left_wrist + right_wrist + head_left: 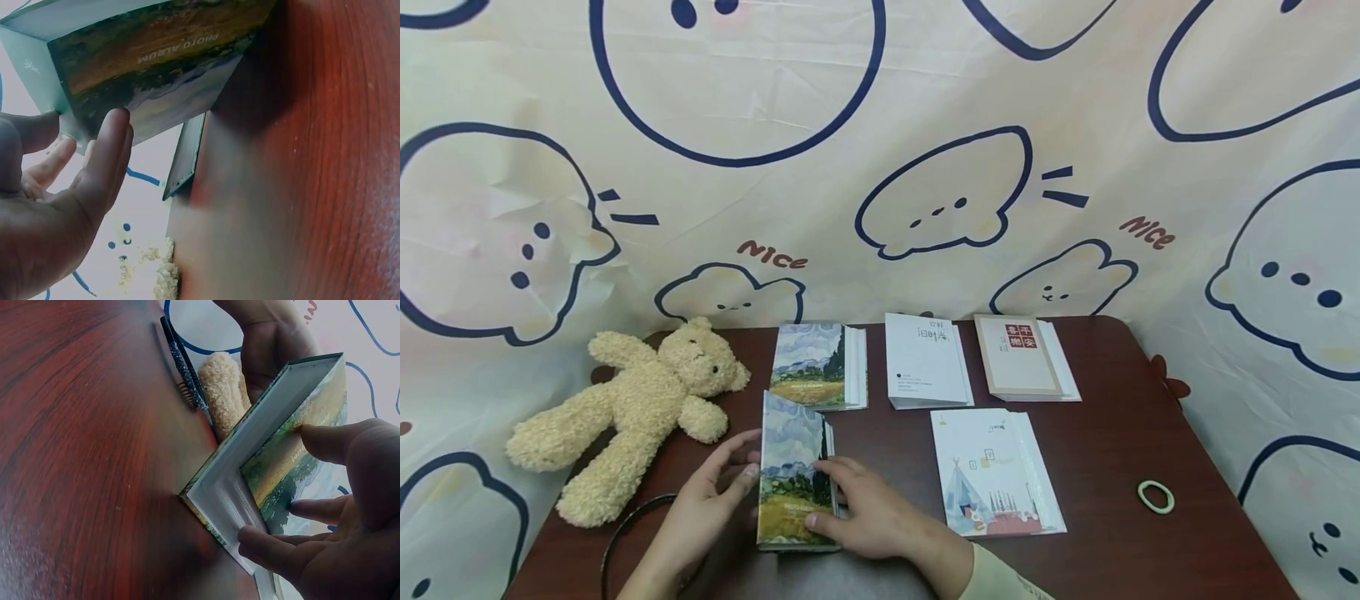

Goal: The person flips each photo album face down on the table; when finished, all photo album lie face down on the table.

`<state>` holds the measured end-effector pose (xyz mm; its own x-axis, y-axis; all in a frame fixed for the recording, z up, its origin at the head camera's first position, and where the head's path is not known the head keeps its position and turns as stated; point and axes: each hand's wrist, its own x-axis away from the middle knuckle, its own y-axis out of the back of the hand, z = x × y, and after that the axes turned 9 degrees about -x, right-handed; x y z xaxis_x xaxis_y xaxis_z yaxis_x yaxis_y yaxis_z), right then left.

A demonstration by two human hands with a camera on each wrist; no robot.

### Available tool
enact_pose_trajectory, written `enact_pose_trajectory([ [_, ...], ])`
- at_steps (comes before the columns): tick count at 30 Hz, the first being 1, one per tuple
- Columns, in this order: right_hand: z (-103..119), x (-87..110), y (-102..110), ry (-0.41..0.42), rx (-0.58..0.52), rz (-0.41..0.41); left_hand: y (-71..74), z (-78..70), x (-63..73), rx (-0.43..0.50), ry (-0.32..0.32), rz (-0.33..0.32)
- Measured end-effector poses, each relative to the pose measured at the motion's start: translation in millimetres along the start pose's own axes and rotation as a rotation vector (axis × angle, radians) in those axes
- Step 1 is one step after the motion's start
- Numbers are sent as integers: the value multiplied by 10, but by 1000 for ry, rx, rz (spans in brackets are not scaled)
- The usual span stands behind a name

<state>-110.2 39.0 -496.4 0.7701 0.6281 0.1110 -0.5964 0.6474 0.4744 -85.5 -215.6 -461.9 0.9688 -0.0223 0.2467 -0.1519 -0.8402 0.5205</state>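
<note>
A photo album (795, 483) with a painted landscape cover stands slightly tilted at the table's near middle. My left hand (711, 492) is at its spine side; in the left wrist view the thumb (44, 130) is at the pale green spine and the other fingers are fairly straight. From the right side my right hand (868, 508) holds the album. Its thumb (325, 440) lies on the cover, and a fingertip (250, 540) reaches the page edge. A matching landscape album (808, 362) lies just behind.
Behind and right lie a white album (925, 358), a beige album (1018, 354) and an album with a tent picture (988, 475). A teddy bear (647, 400) lies at the left, near a dark cord (613, 533). A pale green ring (1156, 497) lies far right.
</note>
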Motion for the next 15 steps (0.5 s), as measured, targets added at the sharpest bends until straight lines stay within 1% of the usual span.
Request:
enact_pose_trajectory([
  [5,6,-21,-11,13,-61,13,-2,-28,-1,43,-24,9],
  [9,23,-38,-7,-15,-135,34,-17,-51,0,71,-35,12],
  [11,33,-42,-6,-32,-176,43,-30,-62,2,76,-38,11],
  [15,47,-49,-13,-32,-206,42,-53,-87,15,70,-39,5],
])
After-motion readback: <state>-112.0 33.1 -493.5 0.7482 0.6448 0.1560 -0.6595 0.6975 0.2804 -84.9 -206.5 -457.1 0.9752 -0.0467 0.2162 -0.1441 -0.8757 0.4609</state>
